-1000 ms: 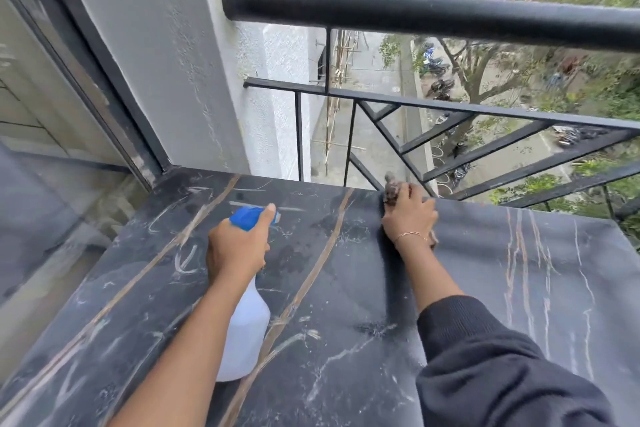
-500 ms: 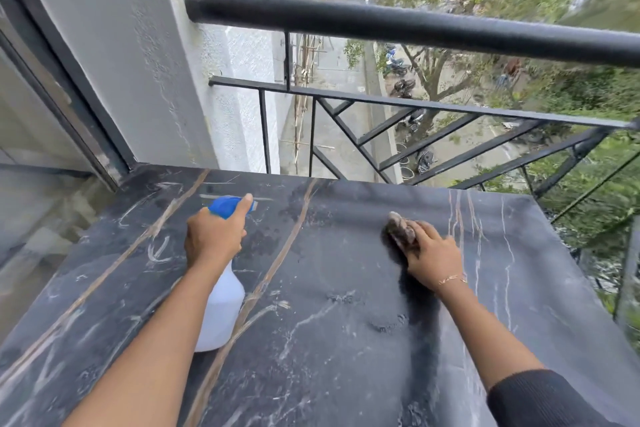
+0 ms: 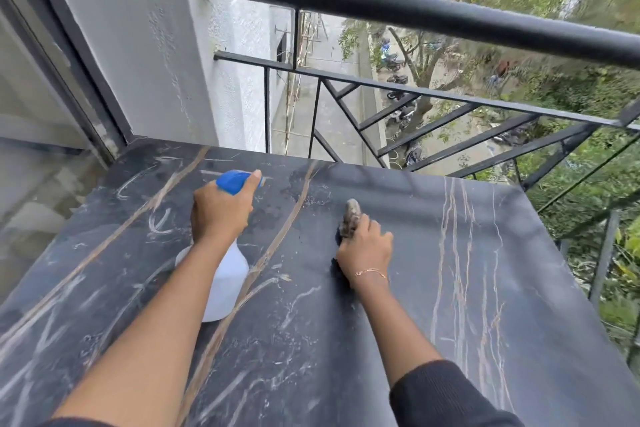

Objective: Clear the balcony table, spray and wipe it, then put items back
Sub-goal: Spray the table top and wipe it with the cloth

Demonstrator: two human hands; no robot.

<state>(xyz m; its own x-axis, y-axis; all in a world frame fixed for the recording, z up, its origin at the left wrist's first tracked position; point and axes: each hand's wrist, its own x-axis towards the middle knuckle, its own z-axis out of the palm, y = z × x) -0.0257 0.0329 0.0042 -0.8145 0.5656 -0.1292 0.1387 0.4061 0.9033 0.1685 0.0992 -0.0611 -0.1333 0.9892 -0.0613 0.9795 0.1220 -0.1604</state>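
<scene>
A black marble table (image 3: 450,288) with tan and white veins fills the lower view. My left hand (image 3: 220,210) grips a white spray bottle (image 3: 225,284) by its blue head, held above the table's left middle, with one finger lying along the blue nozzle. My right hand (image 3: 365,248) holds a brownish-grey cloth (image 3: 350,217) bunched against the tabletop near the middle. The cloth sticks out beyond the fingers toward the railing. A dark patch lies under that hand.
A black metal railing (image 3: 433,15) with a thick top bar runs along the table's far edge, with a drop to a street below. A white wall (image 3: 145,45) and a window frame stand at the left. The table's right edge ends in open air.
My right hand with the cloth has drawn back from the far edge toward the table's middle. The left hand keeps its hold on the bottle. The view has shifted and tilted.
</scene>
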